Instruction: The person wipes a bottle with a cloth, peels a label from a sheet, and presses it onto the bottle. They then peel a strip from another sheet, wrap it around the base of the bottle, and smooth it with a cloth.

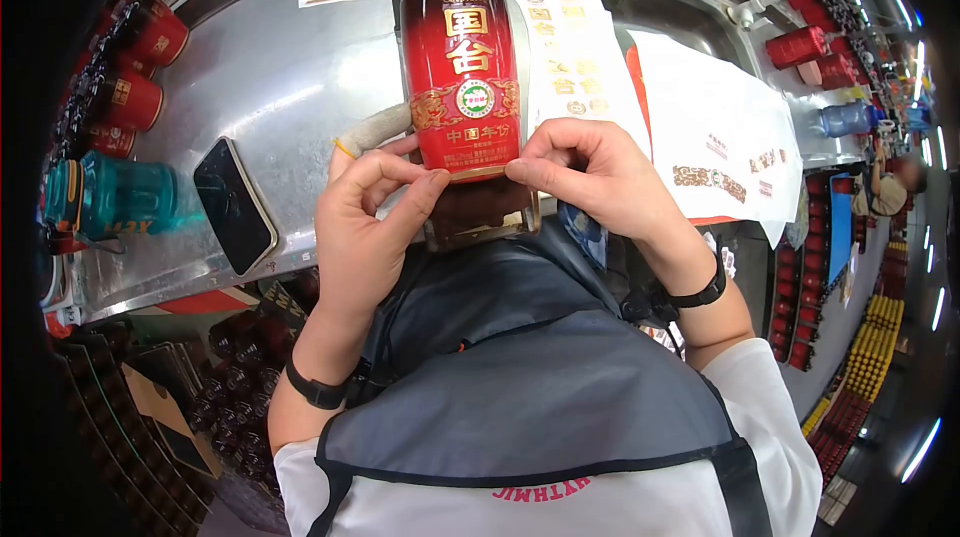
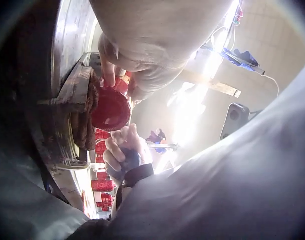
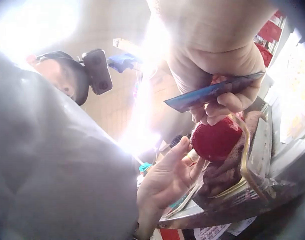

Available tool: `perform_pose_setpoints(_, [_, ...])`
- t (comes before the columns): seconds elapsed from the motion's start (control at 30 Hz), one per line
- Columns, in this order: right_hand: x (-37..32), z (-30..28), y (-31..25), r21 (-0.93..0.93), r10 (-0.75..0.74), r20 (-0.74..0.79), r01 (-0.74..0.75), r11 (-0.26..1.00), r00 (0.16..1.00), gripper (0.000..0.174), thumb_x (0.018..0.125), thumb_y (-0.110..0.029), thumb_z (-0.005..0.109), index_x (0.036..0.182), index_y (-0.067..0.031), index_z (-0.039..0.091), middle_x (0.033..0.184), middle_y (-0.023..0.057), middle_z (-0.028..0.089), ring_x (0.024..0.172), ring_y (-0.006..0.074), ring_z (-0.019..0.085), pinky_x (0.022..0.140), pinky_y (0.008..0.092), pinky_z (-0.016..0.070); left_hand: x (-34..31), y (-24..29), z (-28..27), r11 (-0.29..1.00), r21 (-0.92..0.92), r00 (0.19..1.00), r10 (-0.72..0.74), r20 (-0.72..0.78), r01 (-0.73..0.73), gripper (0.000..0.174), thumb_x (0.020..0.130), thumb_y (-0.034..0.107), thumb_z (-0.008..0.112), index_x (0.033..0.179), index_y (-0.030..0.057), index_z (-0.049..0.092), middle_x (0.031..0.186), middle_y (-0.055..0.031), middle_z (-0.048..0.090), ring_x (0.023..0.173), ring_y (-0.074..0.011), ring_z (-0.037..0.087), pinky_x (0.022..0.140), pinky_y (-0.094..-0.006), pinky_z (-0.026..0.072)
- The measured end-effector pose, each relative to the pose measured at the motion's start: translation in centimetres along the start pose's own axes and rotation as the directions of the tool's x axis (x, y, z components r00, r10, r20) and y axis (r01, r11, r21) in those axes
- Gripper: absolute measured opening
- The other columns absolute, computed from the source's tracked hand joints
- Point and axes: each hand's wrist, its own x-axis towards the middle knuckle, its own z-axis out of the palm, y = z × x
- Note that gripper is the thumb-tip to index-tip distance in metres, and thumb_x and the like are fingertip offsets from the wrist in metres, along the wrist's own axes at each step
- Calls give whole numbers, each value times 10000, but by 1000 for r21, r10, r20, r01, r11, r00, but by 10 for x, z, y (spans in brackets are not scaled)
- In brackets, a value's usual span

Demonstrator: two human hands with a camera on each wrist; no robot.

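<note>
A red and dark bottle (image 1: pixel 462 67) with gold lettering and a round green-and-white emblem lies before me, its base towards my body. My left hand (image 1: pixel 365 212) pinches its lower left corner, thumb at the gold bottom edge. One left finger wears a greyish cover (image 1: pixel 375 127) with a yellow band. At the lower right corner sits the thumb of my right hand (image 1: pixel 605 177), index finger curled beside it. Within the right hand's curled fingers is a flat blue card-like piece (image 3: pixel 212 93). The right wrist view shows the bottle's round red base (image 3: pixel 217 139) over a brown cloth (image 3: pixel 227 172).
Printed label sheets (image 1: pixel 575 62) lie to the right of the bottle, with more white sheets (image 1: pixel 720 127) beyond. A phone (image 1: pixel 236 205) and a teal jug (image 1: pixel 125 195) stand left on the metal bench (image 1: pixel 270 57). Red bottles (image 1: pixel 130 97) line the far left.
</note>
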Motion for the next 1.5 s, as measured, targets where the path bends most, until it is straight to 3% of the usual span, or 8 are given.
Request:
perform_pose_setpoints(0.27, [2, 1, 2, -2, 1, -10, -1, 1000, 1000, 189, 901, -191, 733, 807, -35, 681, 598, -79, 485, 566, 15, 397, 511, 212, 316, 0, -2, 1, 993, 66, 996, 93, 12, -94, 80, 873, 28, 729, 905, -18, 673, 1226, -115, 450, 1262, -245, 527, 1026, -358, 483])
perform_pose_setpoints(0.67, [1, 0, 1, -35, 24, 3, -24, 999, 1000, 141, 913, -146, 721, 847, -27, 681, 642, -97, 508, 602, -9, 404, 541, 185, 317, 2, -5, 2, 993, 62, 994, 105, 4, -105, 59, 873, 14, 720, 897, -13, 673, 1230, -126, 452, 1244, -225, 537, 1017, -346, 493])
perform_pose_setpoints(0.97, [3, 1, 3, -12, 20, -10, -20, 1000, 1000, 186, 898, -190, 735, 812, -33, 689, 607, -75, 510, 565, 13, 409, 516, 206, 329, 2, -2, 1, 998, -48, 999, -40, 0, 40, 68, 873, 15, 723, 901, -16, 669, 1230, -149, 481, 1190, -206, 586, 997, -306, 498])
perform_pose_setpoints(1.1, [3, 1, 3, -8, 22, 0, -22, 1000, 1000, 187, 900, -192, 734, 816, -32, 687, 610, -74, 518, 566, 11, 413, 518, 203, 331, 1, -4, 2, 1000, -23, 1000, -1, -16, 0, 67, 874, 18, 722, 900, -15, 670, 1231, -140, 471, 1207, -208, 570, 1002, -316, 497])
perform_pose_setpoints(1.17, [3, 1, 3, -1, 27, -1, -27, 1000, 1000, 188, 902, -196, 732, 819, -33, 685, 613, -72, 523, 568, 10, 417, 520, 201, 334, 1, -7, 2, 997, 53, 998, 64, -10, -63, 41, 927, -7, 656, 903, 18, 634, 1238, -138, 613, 773, -2, 559, 667, -153, 413])
perform_pose_setpoints(1.4, [5, 0, 4, 23, 58, 12, -58, 998, 998, 132, 912, -137, 716, 850, -25, 683, 666, -75, 566, 619, -6, 451, 569, 184, 368, 0, -8, 3, 996, 50, 997, 71, -26, -70, 45, 929, -7, 654, 898, 17, 631, 1234, -139, 615, 782, -5, 563, 665, -151, 411])
perform_pose_setpoints(1.47, [5, -1, 3, 18, 61, 25, -61, 998, 998, 133, 909, -138, 717, 852, -23, 685, 682, -59, 597, 629, -3, 479, 583, 183, 391, 0, -6, 2, 1000, -3, 1000, -10, -20, 10, 70, 876, 29, 723, 890, -11, 667, 1208, -114, 459, 1241, -212, 538, 1026, -333, 486])
perform_pose_setpoints(1.5, [5, -1, 3, 18, 61, 25, -62, 998, 998, 133, 909, -138, 717, 852, -23, 685, 682, -59, 597, 629, -3, 479, 583, 183, 391, 1, -7, 2, 1000, -3, 1000, -11, -20, 11, 70, 876, 29, 723, 890, -11, 667, 1208, -114, 459, 1241, -212, 538, 1026, -333, 486])
